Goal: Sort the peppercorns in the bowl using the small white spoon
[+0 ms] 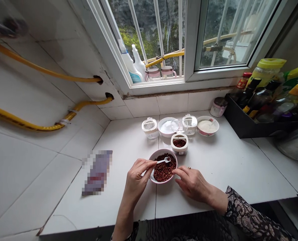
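A white bowl [175, 156] with a pinkish rim holds dark red Sichuan peppercorns [163, 172]. My left hand [138, 175] pinches the handle of a small white spoon [167, 159], whose scoop is over the peppercorns. At the bowl's right side, my right hand [191, 182] has its fingertips closed on the rim, the index finger just inside it. Right behind the bowl stands a clear seasoning jar [179, 151] with a cream frame and its lid up, partly filled with peppercorns.
Farther back are a bowl of white grains [167, 128], a bowl of off-white powder [208, 126], and clear jars [150, 129] [189, 124]. A black bottle box [241, 125] stands right, beside a lidded jar [218, 107]. A blurred purple packet [98, 172] lies left.
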Motion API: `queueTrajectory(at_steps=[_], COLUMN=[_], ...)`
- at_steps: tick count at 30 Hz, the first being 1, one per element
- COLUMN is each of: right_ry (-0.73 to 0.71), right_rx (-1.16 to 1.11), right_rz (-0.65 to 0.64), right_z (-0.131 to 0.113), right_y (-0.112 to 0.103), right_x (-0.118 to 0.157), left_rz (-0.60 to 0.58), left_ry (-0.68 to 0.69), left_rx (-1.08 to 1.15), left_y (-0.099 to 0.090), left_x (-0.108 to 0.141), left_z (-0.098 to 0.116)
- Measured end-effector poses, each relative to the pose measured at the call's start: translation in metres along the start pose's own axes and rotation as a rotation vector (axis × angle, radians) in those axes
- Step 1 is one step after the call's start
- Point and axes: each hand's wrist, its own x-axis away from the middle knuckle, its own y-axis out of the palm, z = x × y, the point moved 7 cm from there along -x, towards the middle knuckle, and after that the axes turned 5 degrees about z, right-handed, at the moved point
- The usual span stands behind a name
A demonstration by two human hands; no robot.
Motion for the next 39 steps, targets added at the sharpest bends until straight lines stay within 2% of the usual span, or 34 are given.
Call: queueTrajectory(at_steps=[6,17,25,30,34,39], right_ry=[0.002,0.024,0.019,0.020,0.025,0.033], right_rx=[-0.010,-0.022,-0.027,-0.029,-0.022,-0.015], right_rz=[-0.011,-0.032,-0.024,-0.033,-0.037,-0.043], right_z=[0.000,0.002,0.002,0.002,0.003,0.003], right_y=[0.000,0.003,0.002,0.003,0.004,0.005], right_x=[0.000,0.003,0.002,0.003,0.003,0.003], left_rz=[0.004,-0.020,0.072,0.135,0.161,0.090], left_ry=[0.055,0.036,-0.072,-0.089,-0.020,0.236], left_rx=[-0.101,-0.117,0.017,0.025,-0.045,-0.174], left_y=[-0.003,-0.004,-0.009,-0.016,-0.013,0.015], left_x=[0.006,0.010,0.009,-0.005,-0.030,-0.052], left_z=[0.006,0.001,-0.003,0.000,0.015,0.042])
